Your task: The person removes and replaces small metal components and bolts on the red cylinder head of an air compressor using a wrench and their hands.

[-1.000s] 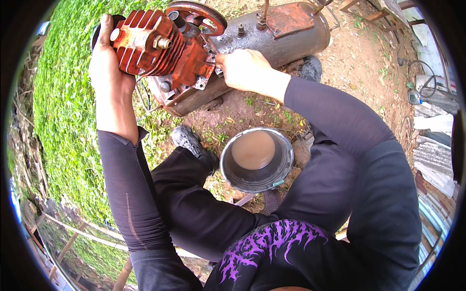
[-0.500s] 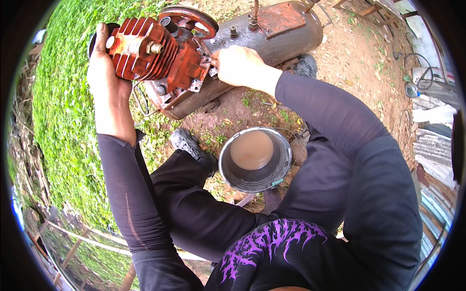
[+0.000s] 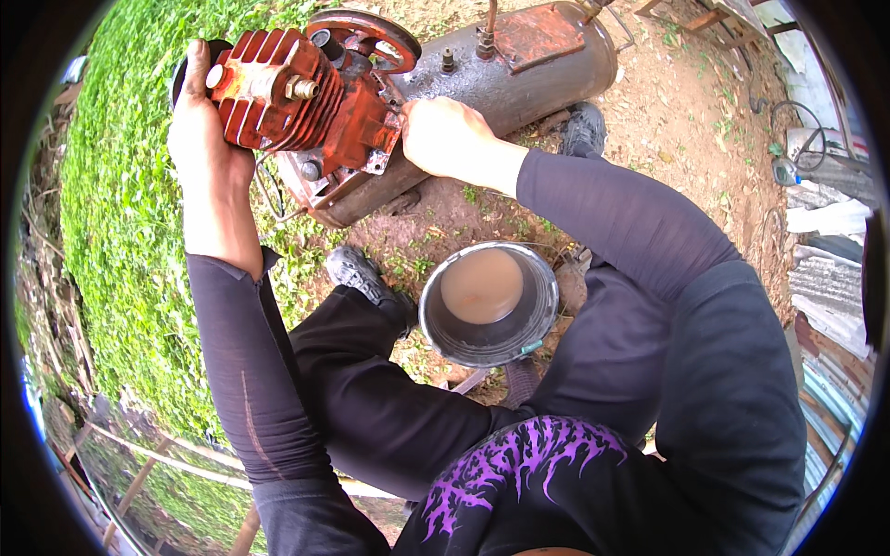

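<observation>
"What are you counting from the head view?"

"I'm counting two bare hands, one red finned pump (image 3: 283, 93), one brass fitting (image 3: 301, 88) on its face, one spoked wheel (image 3: 404, 41) and one grey tank (image 3: 533, 88). Lower down, one black bucket (image 3: 454, 338) is holding brownish liquid (image 3: 482, 285), and two grey shoes are showing, the left shoe (image 3: 357, 271) and the right shoe (image 3: 584, 128)."

"And where is the pump sitting against your fingers?"

"It's lying at one end of the tank, between my hands. My left hand (image 3: 211, 139) is grasping its left side: the thumb is pointing up along the edge, while the other fingers are hiding behind the fins."

"The right?"

"My right hand (image 3: 454, 137) is curling its fingers just beside the pump's lower-right flange (image 3: 382, 148). The back of the hand is covering the fingertips, so I can't tell whether they're pinching anything."
</observation>
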Demonstrator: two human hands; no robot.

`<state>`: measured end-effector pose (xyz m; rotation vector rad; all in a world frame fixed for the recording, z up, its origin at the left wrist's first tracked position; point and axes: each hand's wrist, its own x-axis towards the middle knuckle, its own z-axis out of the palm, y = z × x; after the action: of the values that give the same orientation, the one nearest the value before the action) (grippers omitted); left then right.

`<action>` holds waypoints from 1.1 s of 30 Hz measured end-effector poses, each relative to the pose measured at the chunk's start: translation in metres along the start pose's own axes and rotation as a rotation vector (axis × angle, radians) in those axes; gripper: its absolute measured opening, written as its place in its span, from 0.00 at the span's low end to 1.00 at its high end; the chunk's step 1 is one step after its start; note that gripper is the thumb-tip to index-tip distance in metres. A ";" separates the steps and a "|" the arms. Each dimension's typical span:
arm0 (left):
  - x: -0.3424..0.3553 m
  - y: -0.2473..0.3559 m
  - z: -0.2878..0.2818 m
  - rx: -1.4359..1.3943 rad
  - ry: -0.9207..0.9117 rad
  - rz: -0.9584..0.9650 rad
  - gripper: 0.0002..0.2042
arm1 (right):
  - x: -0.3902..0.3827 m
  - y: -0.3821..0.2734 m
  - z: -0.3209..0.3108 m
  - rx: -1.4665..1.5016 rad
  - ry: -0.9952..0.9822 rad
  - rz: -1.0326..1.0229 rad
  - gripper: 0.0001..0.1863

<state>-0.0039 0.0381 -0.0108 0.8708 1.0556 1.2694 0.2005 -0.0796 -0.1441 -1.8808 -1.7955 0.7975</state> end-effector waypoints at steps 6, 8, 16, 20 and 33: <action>0.006 -0.001 -0.007 -0.025 -0.042 0.002 0.15 | 0.007 -0.004 -0.007 -0.061 -0.066 -0.071 0.17; 0.005 -0.001 -0.009 -0.010 -0.029 0.019 0.16 | -0.006 -0.015 -0.015 -0.059 -0.072 -0.094 0.17; 0.001 0.000 -0.006 -0.007 -0.014 0.019 0.16 | -0.006 -0.010 -0.008 -0.052 -0.065 0.030 0.17; 0.002 -0.001 0.004 -0.025 0.004 -0.003 0.16 | 0.006 0.009 0.003 -0.107 -0.042 -0.034 0.17; -0.001 0.000 0.002 -0.027 0.003 0.009 0.19 | 0.014 0.015 -0.001 -0.195 -0.023 -0.106 0.16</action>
<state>-0.0019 0.0369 -0.0097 0.8546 1.0360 1.2895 0.2128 -0.0668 -0.1550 -1.8816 -2.0323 0.6287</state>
